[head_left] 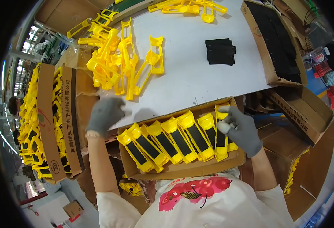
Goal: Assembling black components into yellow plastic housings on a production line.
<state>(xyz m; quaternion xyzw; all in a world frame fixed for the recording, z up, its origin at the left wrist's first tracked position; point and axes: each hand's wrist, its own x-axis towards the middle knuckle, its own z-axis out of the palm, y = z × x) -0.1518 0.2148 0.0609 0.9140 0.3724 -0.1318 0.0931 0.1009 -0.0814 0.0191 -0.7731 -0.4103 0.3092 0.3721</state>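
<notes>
In a grey glove, my right hand (240,130) grips the upper part of a yellow plastic frame with a black insert (221,140) at the right end of an open cardboard box (189,174). Several similar yellow frames (167,143) lean side by side in that box, black inserts facing up. My left hand (106,115), also gloved in grey, hovers beyond the box's left end, near the table's front edge. Its fingers are slightly blurred and bent but apart, with nothing seen in them. My right fingers partly hide the frame they hold.
Bare yellow frames (114,57) lie heaped on the white table (186,76), with more frames (191,7) at its far edge. Black strips (221,51) are stacked at right, beside a carton of black strips (275,41). Filled cartons (47,125) stand left; an open carton (303,114) sits right.
</notes>
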